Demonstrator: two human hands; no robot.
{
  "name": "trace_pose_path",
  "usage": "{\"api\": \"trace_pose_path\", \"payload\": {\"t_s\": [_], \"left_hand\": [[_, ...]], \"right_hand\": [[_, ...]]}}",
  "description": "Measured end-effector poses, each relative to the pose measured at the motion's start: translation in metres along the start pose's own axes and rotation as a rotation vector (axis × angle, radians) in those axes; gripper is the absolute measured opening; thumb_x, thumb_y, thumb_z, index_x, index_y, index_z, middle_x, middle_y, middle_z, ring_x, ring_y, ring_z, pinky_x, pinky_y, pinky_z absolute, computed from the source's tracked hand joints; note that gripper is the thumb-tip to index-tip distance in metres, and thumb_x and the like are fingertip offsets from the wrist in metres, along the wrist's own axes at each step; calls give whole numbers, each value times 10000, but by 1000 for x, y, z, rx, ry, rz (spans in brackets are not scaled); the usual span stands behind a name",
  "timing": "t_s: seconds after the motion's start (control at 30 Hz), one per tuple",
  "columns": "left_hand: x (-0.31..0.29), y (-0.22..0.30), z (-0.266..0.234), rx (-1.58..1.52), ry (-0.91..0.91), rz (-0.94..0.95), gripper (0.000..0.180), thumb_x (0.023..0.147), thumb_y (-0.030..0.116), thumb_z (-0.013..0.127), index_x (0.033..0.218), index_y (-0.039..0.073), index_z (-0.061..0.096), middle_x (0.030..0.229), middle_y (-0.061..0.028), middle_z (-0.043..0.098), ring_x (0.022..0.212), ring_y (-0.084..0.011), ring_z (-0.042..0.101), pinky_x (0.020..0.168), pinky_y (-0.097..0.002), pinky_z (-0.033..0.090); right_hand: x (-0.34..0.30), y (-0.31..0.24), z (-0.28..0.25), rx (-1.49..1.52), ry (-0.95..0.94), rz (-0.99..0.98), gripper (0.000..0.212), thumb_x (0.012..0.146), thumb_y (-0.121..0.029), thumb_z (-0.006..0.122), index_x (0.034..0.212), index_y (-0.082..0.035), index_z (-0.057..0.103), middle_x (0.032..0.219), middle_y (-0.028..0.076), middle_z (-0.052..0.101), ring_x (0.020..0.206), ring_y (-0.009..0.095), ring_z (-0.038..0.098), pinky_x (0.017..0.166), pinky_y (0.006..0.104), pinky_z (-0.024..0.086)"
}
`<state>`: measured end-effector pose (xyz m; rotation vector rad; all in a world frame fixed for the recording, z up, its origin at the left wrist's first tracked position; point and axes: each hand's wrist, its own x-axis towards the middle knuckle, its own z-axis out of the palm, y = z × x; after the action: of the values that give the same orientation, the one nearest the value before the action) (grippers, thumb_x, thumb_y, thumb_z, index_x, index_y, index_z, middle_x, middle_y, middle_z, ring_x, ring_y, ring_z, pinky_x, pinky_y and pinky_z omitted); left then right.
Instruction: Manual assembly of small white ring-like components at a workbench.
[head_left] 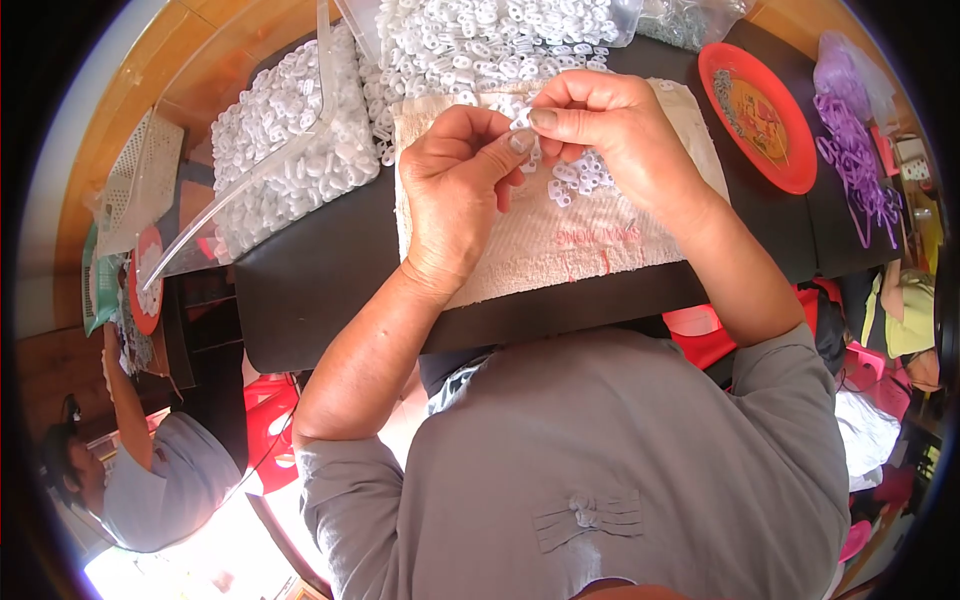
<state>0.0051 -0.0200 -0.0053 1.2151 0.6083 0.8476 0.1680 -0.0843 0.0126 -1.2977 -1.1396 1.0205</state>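
My left hand (450,185) and my right hand (615,130) meet over a beige cloth (480,275) on the dark table. Both are closed, thumbs against fingers, pinching a small white plastic piece (521,120) between them. Fingers cover much of it, so its full shape is hidden. Below my right hand, a small pile of white plastic pieces with holes (580,178) lies on the cloth. More of the same pieces are partly visible behind my fingertips.
Clear plastic bins full of white pieces (290,140) stand at left and far middle (490,30). A red oval plate (800,165) with small metal parts sits at right, near purple straps (860,165). Another person (180,465) works at far left.
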Motion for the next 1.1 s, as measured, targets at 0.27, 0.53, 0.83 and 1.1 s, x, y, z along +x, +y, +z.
{"api": "trace_pose_path", "payload": {"t_s": [0.27, 0.53, 0.83, 1.1], "left_hand": [[6, 5, -4, 83, -53, -40, 119, 881, 93, 685, 849, -5, 626, 707, -48, 629, 549, -64, 533, 450, -207, 403], [25, 16, -26, 72, 116, 210, 310, 905, 266, 670, 799, -25, 652, 676, -68, 629, 549, -107, 558, 457, -236, 422], [16, 13, -20, 129, 106, 115, 237, 914, 190, 635, 775, -2, 628, 667, -46, 599, 539, -98, 512, 464, -226, 395], [14, 20, -16, 155, 135, 120, 277, 914, 212, 648, 718, 18, 627, 627, -28, 587, 511, -79, 498, 445, -219, 381]], "right_hand": [[0, 5, 2, 12, 4, -29, 147, 898, -160, 635, 871, -17, 654, 746, 9, 626, 685, 84, 584, 647, 232, 458], [-12, 8, 25, -126, -171, -33, 156, 888, -175, 652, 830, -34, 622, 678, 19, 598, 659, 99, 588, 590, 266, 425], [-32, 28, 55, -1205, -249, -719, 82, 746, -71, 596, 795, -50, 535, 721, 94, 572, 660, 293, 621, 549, 410, 481], [-27, 27, 60, -1194, -351, -680, 123, 671, -24, 584, 785, -41, 542, 753, 103, 564, 701, 295, 610, 574, 413, 477]]}}
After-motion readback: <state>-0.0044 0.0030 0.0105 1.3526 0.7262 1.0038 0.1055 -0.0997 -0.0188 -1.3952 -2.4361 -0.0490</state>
